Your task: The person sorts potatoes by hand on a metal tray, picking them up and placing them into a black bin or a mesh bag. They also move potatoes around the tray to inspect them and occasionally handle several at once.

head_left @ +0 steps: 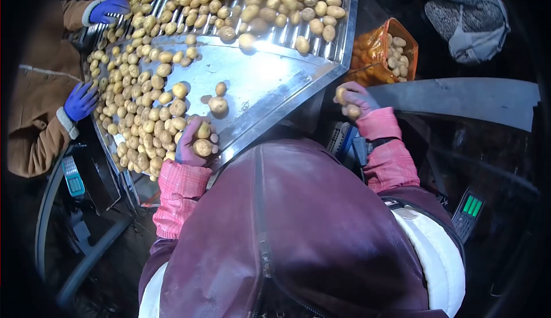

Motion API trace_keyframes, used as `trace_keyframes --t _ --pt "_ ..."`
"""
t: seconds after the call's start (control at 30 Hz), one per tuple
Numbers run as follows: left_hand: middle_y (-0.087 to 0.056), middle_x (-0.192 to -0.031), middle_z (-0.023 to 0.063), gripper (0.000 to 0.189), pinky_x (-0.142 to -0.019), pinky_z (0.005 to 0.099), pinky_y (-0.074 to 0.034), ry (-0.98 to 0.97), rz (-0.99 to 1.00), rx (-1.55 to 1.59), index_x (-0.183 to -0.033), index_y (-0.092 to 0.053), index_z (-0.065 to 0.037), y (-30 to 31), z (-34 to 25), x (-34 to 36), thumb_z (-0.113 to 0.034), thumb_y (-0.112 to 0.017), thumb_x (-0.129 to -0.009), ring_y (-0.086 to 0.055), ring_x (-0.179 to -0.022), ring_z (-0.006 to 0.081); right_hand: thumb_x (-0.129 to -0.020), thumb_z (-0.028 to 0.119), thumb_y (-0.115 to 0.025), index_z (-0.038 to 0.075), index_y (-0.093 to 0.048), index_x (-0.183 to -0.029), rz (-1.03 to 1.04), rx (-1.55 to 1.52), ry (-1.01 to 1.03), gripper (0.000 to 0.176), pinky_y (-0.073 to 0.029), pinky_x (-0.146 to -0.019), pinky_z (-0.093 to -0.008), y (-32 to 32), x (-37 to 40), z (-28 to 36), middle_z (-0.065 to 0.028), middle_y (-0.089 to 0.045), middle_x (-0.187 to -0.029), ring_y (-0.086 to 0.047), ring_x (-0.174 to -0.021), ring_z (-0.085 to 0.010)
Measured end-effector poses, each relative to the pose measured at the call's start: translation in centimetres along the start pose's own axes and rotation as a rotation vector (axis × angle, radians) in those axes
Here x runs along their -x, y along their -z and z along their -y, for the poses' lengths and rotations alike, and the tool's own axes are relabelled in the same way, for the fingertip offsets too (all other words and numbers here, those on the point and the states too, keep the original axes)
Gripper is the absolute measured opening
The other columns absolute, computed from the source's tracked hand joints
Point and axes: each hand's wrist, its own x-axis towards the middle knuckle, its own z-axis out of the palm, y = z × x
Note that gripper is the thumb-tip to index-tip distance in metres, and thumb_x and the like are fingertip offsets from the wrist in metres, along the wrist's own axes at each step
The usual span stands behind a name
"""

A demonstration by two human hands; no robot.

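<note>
Grasps 2 potatoes point(202, 147) in the left grip point(195, 141), fingers curled around both, close to the near edge of the metal tabletop point(255, 80) and right beside the pile. Grasps 2 more potatoes point(353, 111) in the right grip point(357, 99), off the tabletop and just beside an orange container point(368, 51). Carries 2 per grip, probably for being small enough to nest side by side in 1 bent hand. Holds the left pair low, seemingly to stay within easy reach of the pile; holds the right pair out past the metal edge, near the container's mouth.

Contains many pale potatoes point(398, 57) at the open top, with more yellowish shapes showing dimly through the orange side. Cannot tell crate from bag here.

Bears a dense spread of loose potatoes point(135, 111) on the tabletop's left side, plus 2 apart from the rest point(218, 105) near the left grip. Carries a further thick layer on the ribbed metal section point(281, 35) beyond. Reaches in at far left with a co-worker's 2 blue gloves point(110, 10), 1 by the ribs and 1 touching the pile's edge. Runs off rightward below the container as a curved metal strip point(459, 97).
</note>
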Motion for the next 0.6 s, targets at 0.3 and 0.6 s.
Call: trace_keyframes --t 0.3,0.6 --pt "-0.068 -0.102 0.0134 0.035 -0.047 0.0279 -0.05 -0.07 -0.038 -0.023 -0.115 -0.059 -0.004 -4.0 -1.7 -3.3 -0.034 -0.055 -0.097 -0.067 -0.076 0.0245 -0.087 0.031 -0.07 0.003 -0.067 -0.119 0.301 0.506 -0.056 0.042 -0.053 -0.073 -0.0299 -3.0 -1.8 0.4 -0.0079 -0.068 -0.103 -0.066 -0.089 -0.0179" --pt "-0.067 -0.109 0.015 0.039 -0.053 0.0295 -0.051 -0.191 0.02 -0.05 -0.111 -0.059 -0.004 -3.8 -1.0 -1.9 -0.04 -0.053 -0.098 -0.065 -0.079 0.0218 -0.086 0.051 -0.065 0.006 -0.052 -0.137 -0.351 1.191 0.89 0.069 -0.048 -0.09 -0.0378 -5.1 -17.3 11.1 -0.0148 -0.062 -0.117 -0.062 -0.103 -0.0238"
